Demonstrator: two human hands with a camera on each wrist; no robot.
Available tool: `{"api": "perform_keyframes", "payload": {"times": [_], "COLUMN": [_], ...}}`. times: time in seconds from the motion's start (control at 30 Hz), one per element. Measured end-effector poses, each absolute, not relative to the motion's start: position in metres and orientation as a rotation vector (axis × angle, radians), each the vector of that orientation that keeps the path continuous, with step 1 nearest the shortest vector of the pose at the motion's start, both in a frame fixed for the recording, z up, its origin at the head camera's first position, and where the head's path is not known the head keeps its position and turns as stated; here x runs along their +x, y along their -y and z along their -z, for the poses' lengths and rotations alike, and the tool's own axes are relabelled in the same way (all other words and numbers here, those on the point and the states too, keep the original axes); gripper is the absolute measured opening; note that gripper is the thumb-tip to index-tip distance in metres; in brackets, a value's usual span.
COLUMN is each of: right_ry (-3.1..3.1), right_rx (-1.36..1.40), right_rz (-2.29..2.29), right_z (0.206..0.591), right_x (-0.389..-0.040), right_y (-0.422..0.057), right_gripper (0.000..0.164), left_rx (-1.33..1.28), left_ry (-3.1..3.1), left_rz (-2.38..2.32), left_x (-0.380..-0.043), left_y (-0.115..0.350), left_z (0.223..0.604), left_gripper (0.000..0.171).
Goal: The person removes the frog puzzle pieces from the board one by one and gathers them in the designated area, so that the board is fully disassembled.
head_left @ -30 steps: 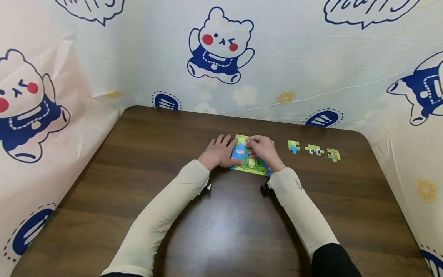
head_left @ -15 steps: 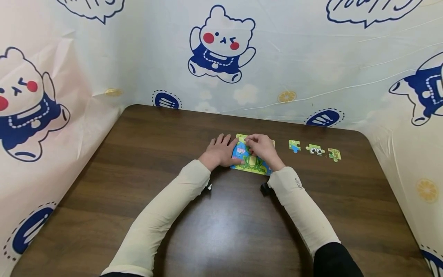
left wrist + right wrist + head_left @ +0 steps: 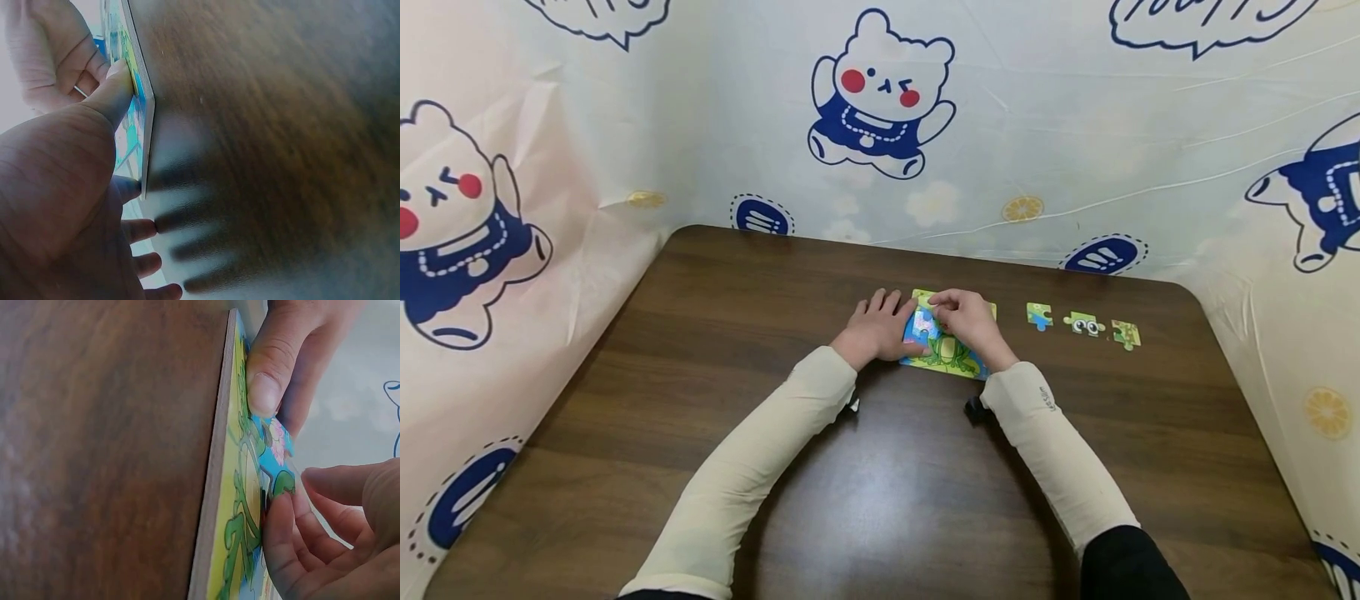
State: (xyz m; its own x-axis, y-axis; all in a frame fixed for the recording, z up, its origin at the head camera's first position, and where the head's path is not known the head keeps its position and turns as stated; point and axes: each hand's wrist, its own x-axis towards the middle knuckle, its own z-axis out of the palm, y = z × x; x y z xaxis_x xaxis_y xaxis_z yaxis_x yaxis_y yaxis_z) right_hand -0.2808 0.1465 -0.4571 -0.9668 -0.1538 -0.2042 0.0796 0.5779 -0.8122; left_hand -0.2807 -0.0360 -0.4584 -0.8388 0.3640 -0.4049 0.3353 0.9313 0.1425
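A frog jigsaw puzzle board (image 3: 951,357) lies flat on the table, green, yellow and blue. My left hand (image 3: 874,329) spreads over its left edge. In the left wrist view the left thumb (image 3: 115,94) presses the board's face, while the other fingers reach past its edge to the table. My right hand (image 3: 972,321) is over the board's upper right part. Its fingers pinch a blue puzzle piece (image 3: 275,440) with a pink flower, which is tilted up from the board in the right wrist view. Both hands hide parts of the picture.
Three loose puzzle pieces lie in a row right of the board: a blue and green one (image 3: 1039,316), one with two eyes (image 3: 1084,325) and a green one (image 3: 1125,334). The brown table (image 3: 880,467) meets a printed cloth backdrop (image 3: 715,125).
The flower piece between the right fingers has turned a little and catches more light. Both hands stay nearly in place, and the loose pieces have not moved on the table.
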Motion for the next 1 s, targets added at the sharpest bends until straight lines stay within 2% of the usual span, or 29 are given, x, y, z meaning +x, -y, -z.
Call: {"api": "perform_keyframes", "payload": {"times": [0.17,0.47,1.0], "right_ry": [-2.487,-2.428,-2.37], "right_rx": [-0.057,-0.01,0.068], "right_rz": [1.356,1.346,1.49], "right_z": [0.455,0.455,0.459], "right_x": [-0.278,-0.282,-0.284], "right_y": [-0.149,-0.155,-0.157], "right_gripper": [0.028,0.027,0.026], "left_rx": [0.476,0.504,0.483], "left_ry": [-2.635,-2.68,-2.661], "left_rz": [-0.074,-0.097,-0.096], "left_x": [-0.29,-0.275,-0.279], "left_y": [0.035,0.036,0.035], "left_z": [0.471,0.45,0.455], "left_gripper": [0.097,0.094,0.096]}}
